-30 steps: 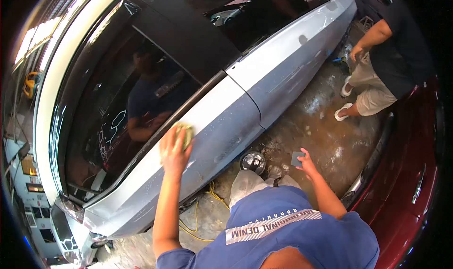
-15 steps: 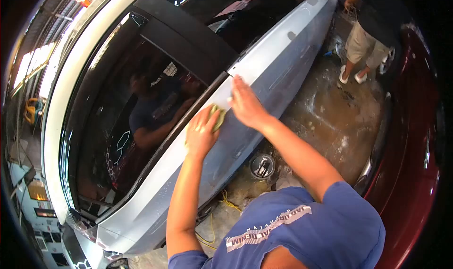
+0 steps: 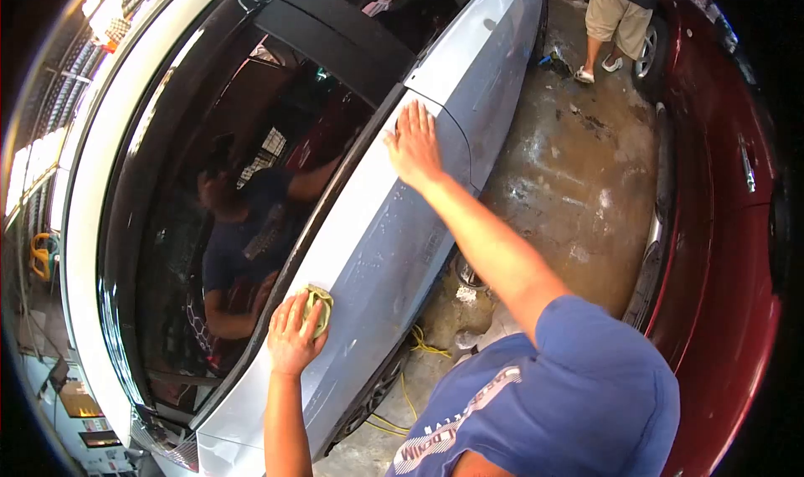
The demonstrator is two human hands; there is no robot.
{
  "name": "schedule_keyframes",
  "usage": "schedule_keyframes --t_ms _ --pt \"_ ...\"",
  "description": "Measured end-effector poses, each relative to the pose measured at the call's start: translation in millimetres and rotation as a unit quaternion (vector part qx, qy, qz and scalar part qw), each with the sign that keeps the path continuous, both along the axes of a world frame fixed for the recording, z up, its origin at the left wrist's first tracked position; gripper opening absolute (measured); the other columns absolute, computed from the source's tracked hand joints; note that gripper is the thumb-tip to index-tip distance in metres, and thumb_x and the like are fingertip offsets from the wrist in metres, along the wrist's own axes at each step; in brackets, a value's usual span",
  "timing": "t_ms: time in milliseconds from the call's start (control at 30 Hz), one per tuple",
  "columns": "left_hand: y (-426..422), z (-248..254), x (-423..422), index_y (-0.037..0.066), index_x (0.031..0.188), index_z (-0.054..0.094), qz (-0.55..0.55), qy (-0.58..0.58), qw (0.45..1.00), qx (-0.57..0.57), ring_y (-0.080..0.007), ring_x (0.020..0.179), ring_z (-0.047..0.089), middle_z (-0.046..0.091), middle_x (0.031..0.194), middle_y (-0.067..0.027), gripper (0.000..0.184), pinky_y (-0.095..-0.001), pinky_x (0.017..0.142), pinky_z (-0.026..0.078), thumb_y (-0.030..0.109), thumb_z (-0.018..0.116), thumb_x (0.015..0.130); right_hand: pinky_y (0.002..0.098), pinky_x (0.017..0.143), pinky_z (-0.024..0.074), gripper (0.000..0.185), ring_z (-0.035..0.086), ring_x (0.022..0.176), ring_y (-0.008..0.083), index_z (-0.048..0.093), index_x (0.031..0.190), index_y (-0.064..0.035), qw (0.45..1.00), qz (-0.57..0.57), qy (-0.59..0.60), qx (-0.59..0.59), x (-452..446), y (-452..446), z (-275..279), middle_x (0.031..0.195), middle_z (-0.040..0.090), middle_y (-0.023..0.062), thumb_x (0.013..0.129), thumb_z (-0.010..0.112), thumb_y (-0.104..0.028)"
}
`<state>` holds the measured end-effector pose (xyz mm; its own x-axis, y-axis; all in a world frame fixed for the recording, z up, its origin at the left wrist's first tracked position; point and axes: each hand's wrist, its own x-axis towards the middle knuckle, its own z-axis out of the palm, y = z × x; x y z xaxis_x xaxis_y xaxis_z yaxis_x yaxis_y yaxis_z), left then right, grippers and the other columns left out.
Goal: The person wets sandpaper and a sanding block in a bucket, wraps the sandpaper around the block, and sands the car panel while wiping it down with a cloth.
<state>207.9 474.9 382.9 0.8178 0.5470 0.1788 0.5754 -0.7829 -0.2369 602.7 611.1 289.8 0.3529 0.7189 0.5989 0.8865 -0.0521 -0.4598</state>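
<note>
1. The pale car (image 3: 368, 234) carries a white band along the top of its side panel and gray below, with small droplets or specks on the gray.
2. The left hand (image 3: 293, 336) grips a folded yellow-green cloth (image 3: 324, 307) against the pale car's panel, just below its dark side window (image 3: 226, 259).
3. The right hand (image 3: 415, 146) is open and laid flat on the pale car's panel, fingers extended toward its panel seam (image 3: 456, 123); whether anything lies under the palm cannot be seen.
4. A bucket (image 3: 466, 278), partly hidden by the right forearm, and a yellow cable (image 3: 429, 344) are on the floor (image 3: 578, 209) beside the pale car.
5. Across the floor from the pale car stands a dark red car (image 3: 729, 251).
6. Another person in khaki shorts (image 3: 620, 18) stands between the pale car's far end and the red one.
</note>
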Motion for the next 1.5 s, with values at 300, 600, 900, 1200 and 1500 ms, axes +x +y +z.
schedule_keyframes --t_ms 300,600,900,1200,1500 --pt "-0.4 -0.9 -0.8 0.018 0.129 0.064 -0.019 -0.033 0.999 0.000 -0.0323 0.127 0.058 0.060 0.139 -0.0109 0.057 -0.0482 0.108 0.046 0.022 0.079 0.074 0.0524 0.126 0.0175 0.065 0.031 0.149 0.0450 0.037 0.149 0.0125 0.995 0.059 -0.069 -0.036 -39.9 -32.8 -8.0 0.156 0.035 0.0348 0.103 0.042 -0.032" --pt "-0.1 -2.1 0.1 0.018 0.129 0.064 -0.018 -0.029 0.999 0.000 -0.0323 0.128 0.057 0.059 0.141 -0.0103 0.057 -0.0481 0.108 0.046 0.022 0.080 0.075 0.0518 0.126 0.0147 0.079 0.025 0.152 0.0434 0.031 0.150 0.0159 0.987 0.159 -0.017 -0.008 -120.4 -78.9 -10.6 0.159 0.029 0.0351 0.099 0.051 -0.041" --pt "-1.9 0.3 1.5 0.017 0.127 0.067 -0.015 -0.041 0.999 -0.001 -0.0329 0.126 0.058 0.060 0.139 -0.0099 0.057 -0.0471 0.106 0.046 0.015 0.079 0.071 0.0524 0.126 0.0150 0.070 0.023 0.153 0.0427 0.029 0.153 0.0123 0.992 0.064 -0.066 -0.086 -70.6 -48.5 1.6 0.161 0.027 0.0327 0.105 0.040 -0.037" --pt "-2.7 -5.3 -0.7 0.019 0.129 0.066 0.003 -0.036 0.999 0.007 -0.0301 0.129 0.056 0.059 0.142 -0.0070 0.062 -0.0475 0.109 0.044 0.020 0.080 0.069 0.0528 0.124 0.0224 0.068 0.030 0.149 0.0426 0.035 0.150 0.0117 0.999 -0.040 0.020 -0.001 6.0 11.8 0.6 0.159 0.033 0.0313 0.105 0.042 -0.038" --pt "-2.4 -9.0 -2.0 0.018 0.128 0.066 -0.005 -0.033 0.999 0.033 -0.0292 0.126 0.056 0.059 0.142 -0.0073 0.061 -0.0472 0.104 0.043 0.021 0.080 0.069 0.0507 0.127 0.0168 0.064 0.024 0.153 0.0395 0.032 0.153 0.0090 0.981 0.190 -0.032 -0.004 -65.8 -61.1 -6.5 0.163 0.026 0.0289 0.105 0.042 -0.033"
